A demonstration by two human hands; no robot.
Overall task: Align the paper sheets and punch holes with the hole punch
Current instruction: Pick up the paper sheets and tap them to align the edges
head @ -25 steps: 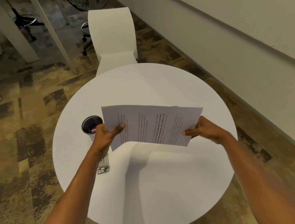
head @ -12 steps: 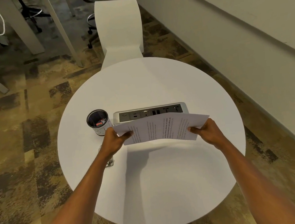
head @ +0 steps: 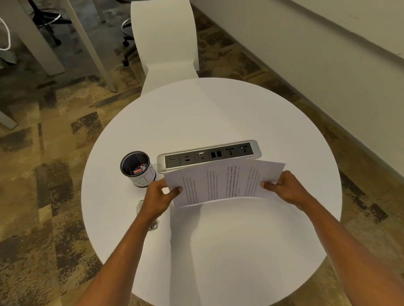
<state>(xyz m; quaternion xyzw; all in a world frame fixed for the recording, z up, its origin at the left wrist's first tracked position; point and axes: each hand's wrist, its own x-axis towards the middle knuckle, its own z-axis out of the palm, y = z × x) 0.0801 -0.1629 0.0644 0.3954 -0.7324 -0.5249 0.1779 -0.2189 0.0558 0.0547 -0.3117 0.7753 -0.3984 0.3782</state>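
Note:
A small stack of printed paper sheets (head: 224,181) is held above the round white table (head: 233,262), tilted with the far edge down toward the tabletop. My left hand (head: 159,199) grips the sheets' left edge, thumb on top. At the right edge my right hand (head: 287,188) grips them the same way. The top edges of the sheets are slightly fanned at the right. A metal hole punch (head: 151,225) lies on the table under my left wrist, mostly hidden by it.
A black mesh pen cup (head: 137,169) stands left of a grey power socket strip (head: 208,155) set in the table's middle. A white chair (head: 165,36) stands beyond the table. A wall runs along the right, desk legs at the far left.
The sheets have come down from raised and facing me to low over the table, uncovering the socket strip. Both hands kept their grip and moved down with them.

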